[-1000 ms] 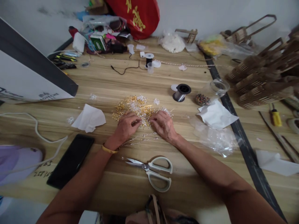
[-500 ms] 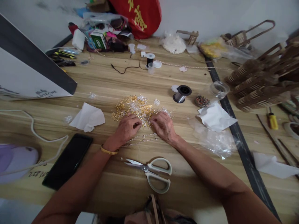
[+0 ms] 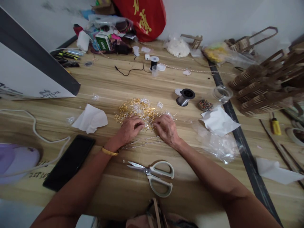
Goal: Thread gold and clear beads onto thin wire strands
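Observation:
A loose pile of small gold and silver jewellery findings (image 3: 150, 111) lies on the wooden table. At its near left edge is my left hand (image 3: 129, 129), thumb and forefinger pinched together, with a yellow bangle (image 3: 109, 152) on the wrist. My right hand (image 3: 167, 128) curls at the near right side of the pile, its fingertips also pinched. Whatever sits between the fingertips of either hand is too small to make out. Thin metal chains (image 3: 142, 144) stretch across the table just below both hands. Nearer me rest white-handled scissors (image 3: 147, 171), blades slightly apart.
A black phone (image 3: 70, 163) and white paper (image 3: 90, 118) lie left, beside a large box (image 3: 35, 72). To the right are a wire spool (image 3: 184, 99), a jar of beads (image 3: 217, 96), paper and clear plastic bags (image 3: 222, 147). Brown woven baskets (image 3: 256, 85) stack at far right.
The camera view has shifted slightly. Both hands keep nearly the same place and pinched shape at the pile; nothing else has visibly moved.

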The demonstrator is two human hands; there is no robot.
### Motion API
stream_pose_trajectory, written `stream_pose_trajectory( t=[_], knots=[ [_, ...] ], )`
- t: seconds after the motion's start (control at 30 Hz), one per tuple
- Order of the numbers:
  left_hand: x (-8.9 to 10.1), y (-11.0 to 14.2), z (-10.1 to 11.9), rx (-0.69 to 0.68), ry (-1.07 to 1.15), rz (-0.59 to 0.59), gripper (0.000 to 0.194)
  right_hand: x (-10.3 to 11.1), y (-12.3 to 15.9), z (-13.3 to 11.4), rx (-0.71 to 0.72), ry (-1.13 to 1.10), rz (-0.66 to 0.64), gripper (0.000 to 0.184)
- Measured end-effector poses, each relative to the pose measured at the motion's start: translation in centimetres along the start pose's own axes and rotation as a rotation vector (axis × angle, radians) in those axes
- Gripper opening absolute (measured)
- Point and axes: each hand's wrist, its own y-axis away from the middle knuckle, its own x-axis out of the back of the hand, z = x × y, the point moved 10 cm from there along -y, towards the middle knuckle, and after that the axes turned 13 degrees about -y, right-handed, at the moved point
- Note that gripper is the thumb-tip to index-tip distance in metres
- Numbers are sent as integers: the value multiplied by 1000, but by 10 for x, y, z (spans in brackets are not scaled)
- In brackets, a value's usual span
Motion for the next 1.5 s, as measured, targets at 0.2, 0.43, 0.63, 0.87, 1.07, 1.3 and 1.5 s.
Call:
stream_pose_trajectory(
  t=[0.2,0.43,0.63,0.87,1.07,1.3,1.5],
  knots=[
    [-1,1,2,-42,-37,-5,14,0,0,1,-3,5,3,6],
    [1,1,2,-61,-62,22,16,0,-1,-2,-4,13,0,7],
    [8,2,2,-25,-78,82,12,0,-2,0,-17,16,-1,7],
    [4,5,18,-122,-97,21,18,-1,-1,1,-19,16,-5,7],
    [4,4,15,-123,-57,23,12,-1,-1,3,-26,4,-7,7],
    [7,3,4,-71,-73,39,10,-1,-1,1,-19,23,-12,7],
    [14,0,-1,-34,38,76,10,0,-1,0,-17,3,-2,8]
  ],
)
